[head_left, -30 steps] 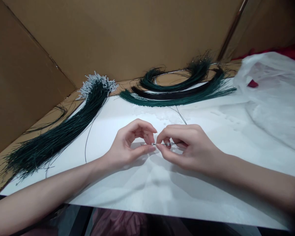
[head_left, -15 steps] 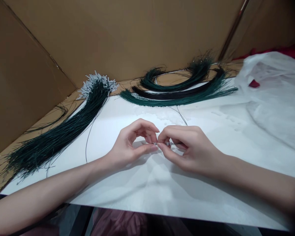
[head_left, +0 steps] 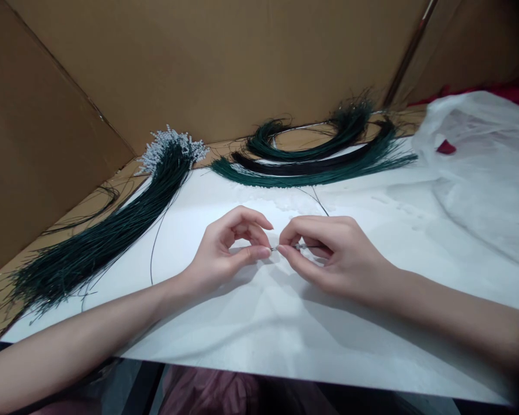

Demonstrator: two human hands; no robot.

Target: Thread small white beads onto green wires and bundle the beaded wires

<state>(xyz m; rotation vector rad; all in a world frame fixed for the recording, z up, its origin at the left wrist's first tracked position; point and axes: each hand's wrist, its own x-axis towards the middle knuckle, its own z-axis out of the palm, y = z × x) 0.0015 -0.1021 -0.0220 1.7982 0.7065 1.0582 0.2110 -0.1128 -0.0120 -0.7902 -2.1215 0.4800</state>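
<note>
A thin dark wire [head_left: 312, 246] with small whitish beads on it runs level between my two hands, low over the white sheet. My left hand [head_left: 229, 245] pinches its left end between thumb and a finger, the index finger arched above. Just to the right, my right hand [head_left: 335, 248] grips the same wire between thumb and index finger, a short gap from the left thumb. Its fingertips cover part of the beads. Behind the hands, a loose wire [head_left: 320, 203] lies on the sheet.
At left lies a long bundle of dark green wires [head_left: 125, 225] with white beaded tips [head_left: 168, 147]. Curved bundles of green and black wires [head_left: 311, 167] rest at the back. A clear plastic bag [head_left: 480, 173] covers the right side. Cardboard walls [head_left: 225, 63] enclose the white sheet [head_left: 259, 340].
My left hand has shifted slightly left, widening the gap between the fingertips of both hands. More of the right hand covers the beads. Both hands still hold the wire.
</note>
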